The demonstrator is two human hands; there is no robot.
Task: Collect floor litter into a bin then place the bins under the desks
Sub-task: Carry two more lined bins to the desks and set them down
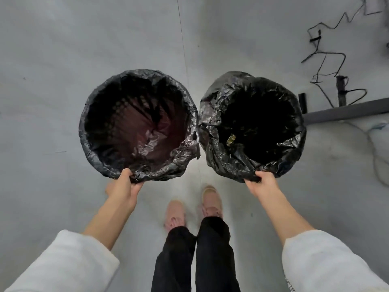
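Left hand: your left hand point(123, 187) grips the left bin point(109, 165) rim at 6 o'clock.
Right hand: your right hand point(264, 183) grips the right bin point(212, 127) rim at 6 o'clock.
Bins: touching, side by side above the floor point(63, 60).

A pale grey floor point(63, 60) fills the whole view, smooth and evenly lit, with a few small dark specks. A thin seam line point(182, 45) runs from the top edge down toward the middle. At the upper right, loose black cables point(328, 57) snake across the floor — kinked and tangled. Below them a dark grey bar point(347, 111) lies low, slanting in from the right edge, with a short black upright post point(341, 90) just behind it.
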